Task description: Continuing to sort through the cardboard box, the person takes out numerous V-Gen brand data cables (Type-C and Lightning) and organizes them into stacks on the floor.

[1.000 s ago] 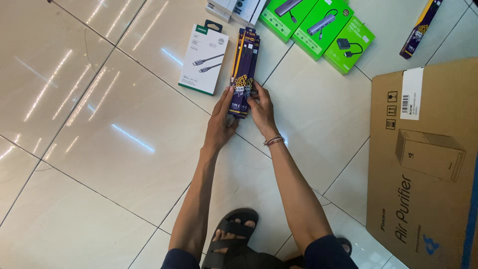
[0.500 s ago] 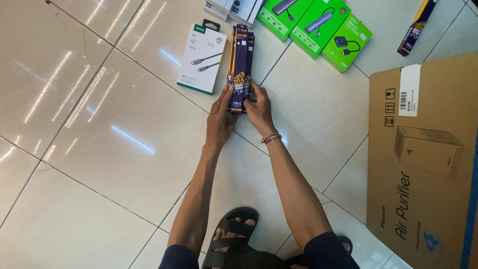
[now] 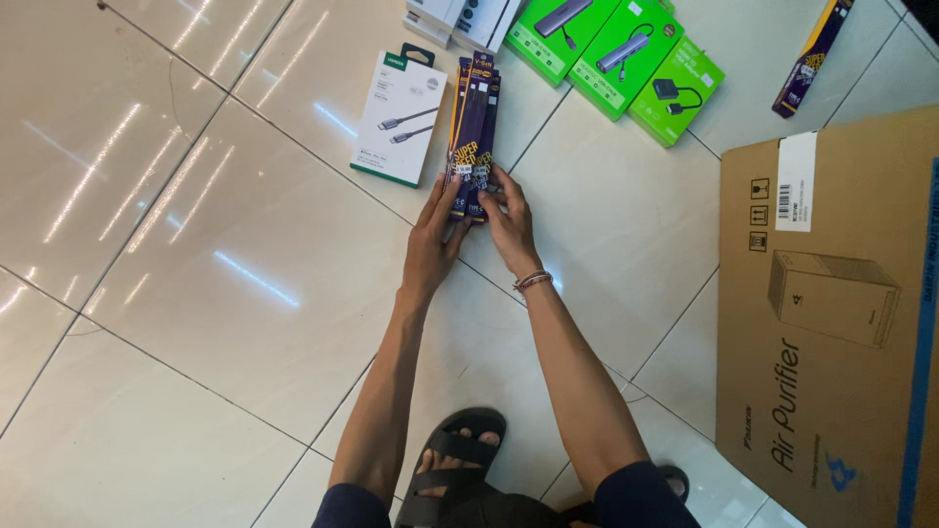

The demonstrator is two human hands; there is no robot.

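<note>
The stack of dark cable packs (image 3: 472, 132) lay flat on the pale tiled floor (image 3: 225, 264) in front of me, long and narrow, purple-black with orange edges. I had both hands on its near end. My left hand (image 3: 433, 244) pressed against the left side of the stack, fingers stretched forward along the edge, thumb up against the packs. My right hand (image 3: 509, 227) met it from the other side, fingers curled in on the lower right corner of the stack. So the fingers of both hands were closed narrow around the packs, squeezing them between them. On my right wrist I wore a thin bracelet (image 3: 533, 282).

Just beside the stack on its left lay a white cable box (image 3: 399, 117) with a green top edge, touching or nearly touching the packs; I could not tell which. Beyond the stack's far end were some white boxes (image 3: 460, 18), partly cut off by the frame. To the right of those, three bright green boxes (image 3: 626, 59) lay side by side at a slant. Farther right, well apart, another dark narrow pack (image 3: 812, 59) lay alone. A large brown cardboard carton (image 3: 831, 313) filled the right side of the floor. Down near me, my foot in a black sandal (image 3: 452, 464) rested on the tiles.
</note>
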